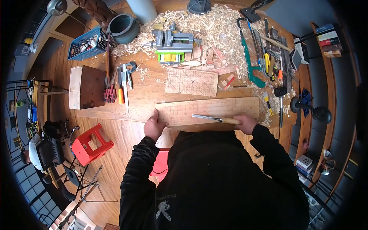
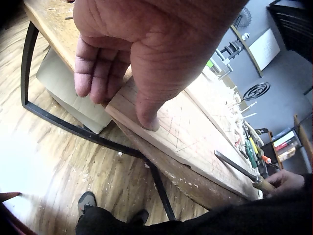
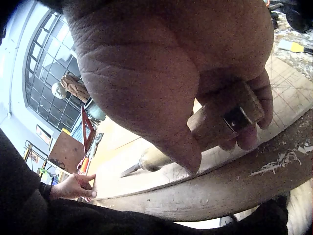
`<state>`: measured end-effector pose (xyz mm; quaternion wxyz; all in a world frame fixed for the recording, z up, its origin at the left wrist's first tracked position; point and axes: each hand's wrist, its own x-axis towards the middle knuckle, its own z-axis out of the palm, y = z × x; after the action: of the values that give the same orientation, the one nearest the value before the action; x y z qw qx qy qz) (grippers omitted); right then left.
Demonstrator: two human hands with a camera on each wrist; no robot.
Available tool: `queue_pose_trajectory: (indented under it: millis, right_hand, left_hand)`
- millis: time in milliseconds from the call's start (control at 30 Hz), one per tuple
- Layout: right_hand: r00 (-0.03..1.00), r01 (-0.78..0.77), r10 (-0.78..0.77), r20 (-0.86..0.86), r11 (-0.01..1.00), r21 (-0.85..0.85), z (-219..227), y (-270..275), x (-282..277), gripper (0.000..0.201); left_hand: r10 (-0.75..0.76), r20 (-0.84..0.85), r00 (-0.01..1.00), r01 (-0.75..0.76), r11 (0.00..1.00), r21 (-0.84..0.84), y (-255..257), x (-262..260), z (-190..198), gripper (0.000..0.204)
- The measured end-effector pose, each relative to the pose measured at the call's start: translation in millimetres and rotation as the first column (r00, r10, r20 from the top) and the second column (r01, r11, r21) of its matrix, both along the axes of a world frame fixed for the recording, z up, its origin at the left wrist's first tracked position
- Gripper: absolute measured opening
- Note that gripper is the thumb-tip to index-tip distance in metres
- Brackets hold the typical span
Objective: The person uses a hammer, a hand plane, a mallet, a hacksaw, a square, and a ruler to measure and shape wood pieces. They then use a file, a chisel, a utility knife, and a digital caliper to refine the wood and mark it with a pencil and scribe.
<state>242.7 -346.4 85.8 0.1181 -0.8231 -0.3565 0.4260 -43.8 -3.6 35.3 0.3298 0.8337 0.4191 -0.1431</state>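
Plainly a wooden bench (image 1: 145, 92), seen from its near edge. Flat along that near edge, a long board (image 1: 214, 107), marked with fine lines on its upper face. By the left edge, well apart from the board, a brown box (image 1: 88, 88). Toward the right edge, a green saw (image 1: 247, 57), beside a crowd of other tools (image 1: 267, 63). Just beyond the long board, nearer the middle of the bench, a short board (image 1: 191, 82), ruled with crossing lines. Farther back, toward the far edge, a grey vise (image 1: 174, 41). Over the right half of the long board, a chisel (image 1: 216, 119), aimed at the bench's left edge; hard to tell whether touching the wood at its tip. Near the board's right end, at the near edge, a right hand (image 1: 246, 124), wrapped round the chisel's wooden handle. At the board's left end, a left hand (image 1: 153, 128), gripping the corner, thumb on top and fingers down past the end. Smallest, curled shavings (image 1: 218, 19), thick along the far edge and thinly scattered by the right edge.
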Motion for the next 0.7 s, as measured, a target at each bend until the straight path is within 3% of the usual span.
queue_pose_trajectory:
  millis: [333, 400, 700]
  right_hand:
    - [0.998, 0.032, -0.036, -0.046, 0.997, -0.07, 3.2, 4.5, 1.7, 0.042]
    - [0.999, -0.033, 0.034, 0.011, 0.997, -0.071, 2.0, 4.1, 2.1, 0.047]
    - [1.0, -0.005, 0.006, 0.009, 0.999, -0.034, 5.5, 5.1, 0.4, 0.041]
  left_hand:
    - [0.0, -0.031, 1.0, 0.0, 1.0, -0.011, 0.5, 2.4, 3.5, 0.092]
    - [-0.003, -0.016, 1.0, 0.003, 1.0, -0.005, 0.8, 1.1, 1.4, 0.092]
    - [-0.007, -0.022, 1.0, 0.007, 1.0, -0.001, 1.0, 3.2, 5.0, 0.092]
